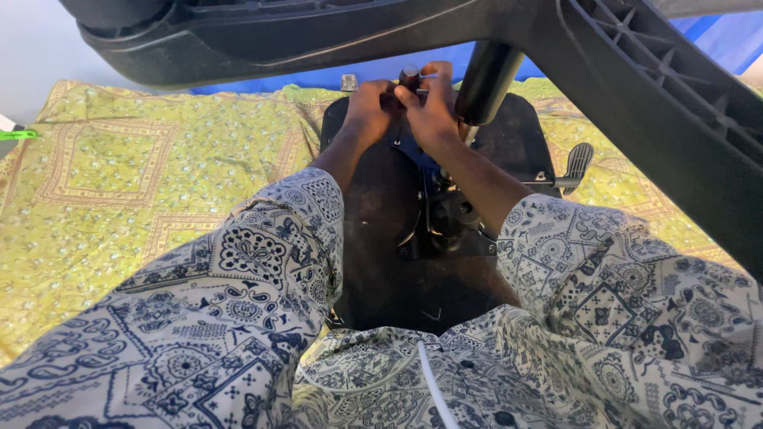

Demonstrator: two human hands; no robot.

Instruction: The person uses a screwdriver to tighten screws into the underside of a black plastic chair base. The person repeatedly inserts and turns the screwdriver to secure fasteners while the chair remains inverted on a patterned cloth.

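An office chair lies upside down on a yellow patterned cloth [111,183]. Its black seat underside [381,238] faces up, with the metal tilt mechanism [445,214] bolted to its middle. Both of my hands are at the mechanism's far end. My left hand [369,107] and my right hand [431,107] press together, fingers closed around a small dark knob or bolt [408,76]. What exactly each hand grips is partly hidden by the fingers. The black gas cylinder [486,79] rises just right of my right hand.
The chair's black star base [636,95] looms overhead, one leg crossing the top and another running down the right. A grey lever paddle [579,159] sticks out right of the mechanism. A small metal piece [349,82] lies beyond the seat. My patterned sleeves fill the foreground.
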